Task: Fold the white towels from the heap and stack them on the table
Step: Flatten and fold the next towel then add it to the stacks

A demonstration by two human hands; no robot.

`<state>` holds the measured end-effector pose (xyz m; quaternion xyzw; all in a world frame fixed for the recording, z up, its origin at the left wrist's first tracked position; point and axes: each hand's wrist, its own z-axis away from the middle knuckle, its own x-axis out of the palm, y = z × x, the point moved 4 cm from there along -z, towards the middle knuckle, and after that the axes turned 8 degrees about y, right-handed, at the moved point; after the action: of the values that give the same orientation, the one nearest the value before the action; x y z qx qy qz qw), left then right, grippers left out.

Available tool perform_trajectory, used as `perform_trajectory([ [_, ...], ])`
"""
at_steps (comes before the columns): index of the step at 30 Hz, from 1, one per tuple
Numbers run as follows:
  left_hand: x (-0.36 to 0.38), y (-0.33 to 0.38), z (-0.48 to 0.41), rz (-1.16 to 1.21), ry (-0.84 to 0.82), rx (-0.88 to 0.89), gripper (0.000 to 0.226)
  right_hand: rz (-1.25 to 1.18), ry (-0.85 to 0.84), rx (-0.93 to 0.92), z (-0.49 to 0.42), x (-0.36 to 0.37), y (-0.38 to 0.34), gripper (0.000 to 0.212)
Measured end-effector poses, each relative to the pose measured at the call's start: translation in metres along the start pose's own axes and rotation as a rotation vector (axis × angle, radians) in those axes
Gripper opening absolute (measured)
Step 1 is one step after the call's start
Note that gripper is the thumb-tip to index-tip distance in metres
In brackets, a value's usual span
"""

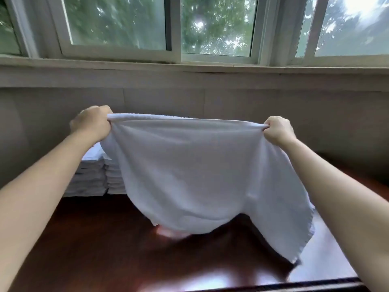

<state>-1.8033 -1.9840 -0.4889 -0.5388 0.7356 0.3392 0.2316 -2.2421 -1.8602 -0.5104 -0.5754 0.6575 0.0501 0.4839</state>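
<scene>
White towel (202, 171) held up in the air above the table (101, 245), stretched wide between both hands, top edge taut and slightly sagging from one set of fingers to the other, the rest hanging down in a loose belly below them. Left hand (91, 123) clenched on the upper left corner, fingers curled over the hem with cloth bunched inside the fist. Right hand (277, 129) pinching the upper right corner, fingers curled tight round a small gather of fabric. Below the right fingers, one side of the towel falling lower than the other, its frayed-looking edge trailing along the inside of the right forearm and ending in a point near the table's front edge. Below the left fingers, the hanging edge shorter, lowest fold just over the dark glossy wood; whether touching it or not, cannot tell. Behind and under the left fingers, two stacks of folded white towels (94, 175) side by side on the table, against the wall, partly hidden by the left forearm and the raised cloth. Beyond both sets of fingers, a pale wall (273, 102), then a sill and a window (147, 28) with blurred green trees outside.
</scene>
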Motion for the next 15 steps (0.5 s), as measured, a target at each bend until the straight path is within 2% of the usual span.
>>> perform_trajectory([
  [2, -0.012, 0.005, -0.019, -0.013, 0.082, -0.049, 0.035, -0.088, 0.230, 0.000, -0.018, -0.018, -0.026, 0.024],
  [5, -0.044, 0.007, -0.047, 0.143, 0.319, -0.108, 0.038, -0.215, 0.513, -0.053, -0.035, -0.054, -0.062, 0.024],
  [7, -0.068, 0.005, -0.054, 0.179, 0.460, -0.115, 0.039, -0.262, 0.566, -0.109, -0.038, -0.071, -0.073, 0.025],
  [9, -0.079, 0.001, -0.051, 0.092, 0.496, -0.016, 0.038, -0.310, 0.489, -0.203, -0.035, -0.080, -0.071, 0.024],
  [10, -0.081, -0.002, -0.046, 0.069, 0.437, 0.069, 0.037, -0.322, 0.386, -0.256, -0.030, -0.080, -0.066, 0.024],
  [11, -0.079, -0.007, -0.037, 0.101, 0.306, 0.147, 0.037, -0.310, 0.213, -0.299, -0.022, -0.075, -0.057, 0.025],
  [12, -0.071, -0.015, -0.023, 0.161, 0.097, 0.184, 0.039, -0.248, -0.031, -0.329, -0.010, -0.065, -0.046, 0.032],
  [13, -0.060, -0.024, -0.004, 0.194, -0.178, 0.197, 0.041, -0.134, -0.315, -0.336, 0.007, -0.051, -0.031, 0.038],
  [15, -0.033, -0.042, 0.047, 0.069, -0.823, 0.242, 0.026, 0.116, -0.838, -0.263, 0.048, -0.020, 0.004, 0.035],
])
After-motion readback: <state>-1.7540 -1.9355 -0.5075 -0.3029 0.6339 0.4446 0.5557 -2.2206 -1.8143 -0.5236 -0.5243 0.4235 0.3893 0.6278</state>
